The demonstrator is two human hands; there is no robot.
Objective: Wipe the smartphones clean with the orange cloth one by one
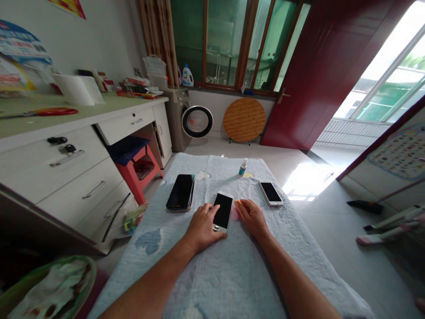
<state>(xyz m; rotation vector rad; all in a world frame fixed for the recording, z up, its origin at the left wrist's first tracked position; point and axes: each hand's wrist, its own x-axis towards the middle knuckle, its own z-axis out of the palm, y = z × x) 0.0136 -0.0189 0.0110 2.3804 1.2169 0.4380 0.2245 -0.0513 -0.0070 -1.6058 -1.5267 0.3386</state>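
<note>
Bottle (243,168) upright beyond the hands, nearer the right; fill level unreadable. Bin (93,275), left of the left forearm, holds crumpled white waste. Left hand (202,227) part-spread on the phone (223,212), fingers over its left edge, thumb by its lower edge; firm grip or light rest, cannot tell. Right hand (255,217), apart from the left, pinched on an orange pad (237,203) just right of the phone. Phone lies screen-up on cloth (232,274), between both hands.
</note>
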